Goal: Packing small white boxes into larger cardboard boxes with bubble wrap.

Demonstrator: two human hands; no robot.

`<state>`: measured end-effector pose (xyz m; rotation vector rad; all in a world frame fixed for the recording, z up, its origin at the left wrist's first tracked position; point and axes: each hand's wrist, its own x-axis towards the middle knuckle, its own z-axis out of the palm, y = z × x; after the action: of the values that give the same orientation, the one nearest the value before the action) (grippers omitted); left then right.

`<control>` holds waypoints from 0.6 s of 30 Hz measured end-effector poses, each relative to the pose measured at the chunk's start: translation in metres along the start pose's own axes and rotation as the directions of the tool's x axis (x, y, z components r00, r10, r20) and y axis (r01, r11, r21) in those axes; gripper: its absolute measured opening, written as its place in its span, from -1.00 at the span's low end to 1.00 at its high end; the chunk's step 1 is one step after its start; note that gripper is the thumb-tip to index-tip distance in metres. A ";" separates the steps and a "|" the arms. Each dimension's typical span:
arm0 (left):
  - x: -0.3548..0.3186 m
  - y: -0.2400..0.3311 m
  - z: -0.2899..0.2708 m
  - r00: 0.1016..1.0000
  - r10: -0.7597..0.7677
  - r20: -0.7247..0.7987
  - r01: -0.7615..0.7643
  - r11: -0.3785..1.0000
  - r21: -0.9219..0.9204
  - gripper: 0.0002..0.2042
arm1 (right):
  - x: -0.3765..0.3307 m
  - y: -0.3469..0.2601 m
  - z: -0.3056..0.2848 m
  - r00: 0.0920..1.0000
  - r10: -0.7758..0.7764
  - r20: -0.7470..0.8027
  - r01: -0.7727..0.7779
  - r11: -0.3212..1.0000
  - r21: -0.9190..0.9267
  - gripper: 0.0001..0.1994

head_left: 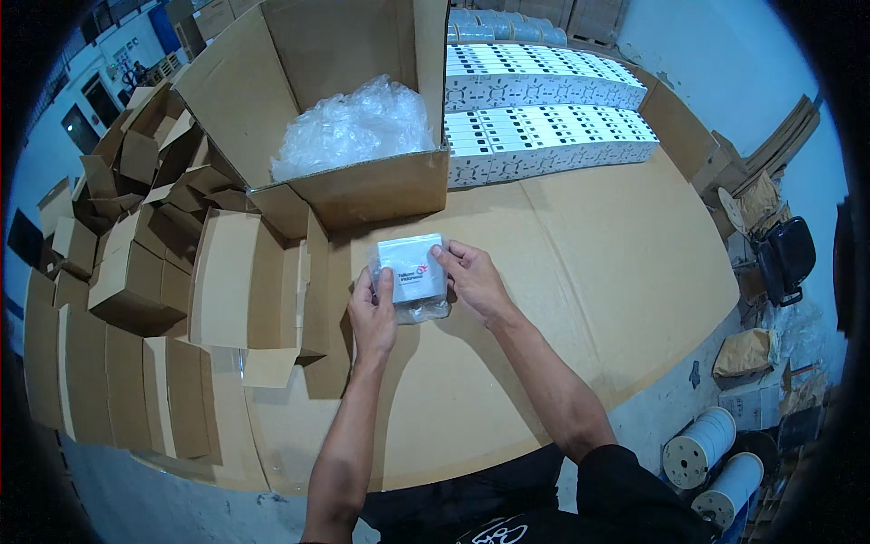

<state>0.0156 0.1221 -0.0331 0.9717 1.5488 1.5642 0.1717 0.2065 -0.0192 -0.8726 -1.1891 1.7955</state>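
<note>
Between my two hands is a small white box (412, 267) in a clear plastic bag, its printed face turned up. My left hand (372, 317) grips the left edge, thumb on top. At the upper right corner my right hand (473, 279) pinches it, thumb pressed on the face. Loose clear plastic (422, 314) hangs out below the box's lower edge. The fingers beneath the box are hidden. It is held over the cardboard-covered table (562, 272), just in front of a large open carton (385, 192) holding crumpled clear plastic bags (358, 127).
Rows of stacked white boxes (553, 136) stand at the back right of the table. Open brown cartons (136, 281) crowd the left side. On the floor at right are cable spools (700, 446), a black chair (787, 258) and a brown paper bag (743, 352).
</note>
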 end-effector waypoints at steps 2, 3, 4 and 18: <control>0.002 0.000 0.004 1.000 0.009 -0.013 -0.008 0.998 0.066 -0.63 | 0.005 0.012 -0.002 0.999 -0.026 -0.026 0.028 0.999 0.047 -0.70; 0.003 -0.002 0.007 0.999 0.044 -0.032 -0.042 0.998 0.044 -0.63 | 0.007 0.018 -0.004 0.997 -0.051 -0.053 0.056 0.994 0.094 -0.69; 0.003 0.001 0.007 0.996 0.076 -0.056 -0.074 0.997 0.027 -0.62 | 0.005 0.016 0.002 0.998 -0.048 -0.052 0.053 0.994 0.095 -0.69; -0.005 0.031 -0.002 0.986 0.167 0.015 -0.167 0.986 -0.011 -0.55 | -0.015 -0.008 0.017 0.976 -0.218 -0.027 0.218 0.976 0.001 -0.62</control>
<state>0.0161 0.1164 -0.0027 1.1305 1.4793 1.6729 0.1661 0.1883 -0.0048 -0.7308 -1.2147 1.6039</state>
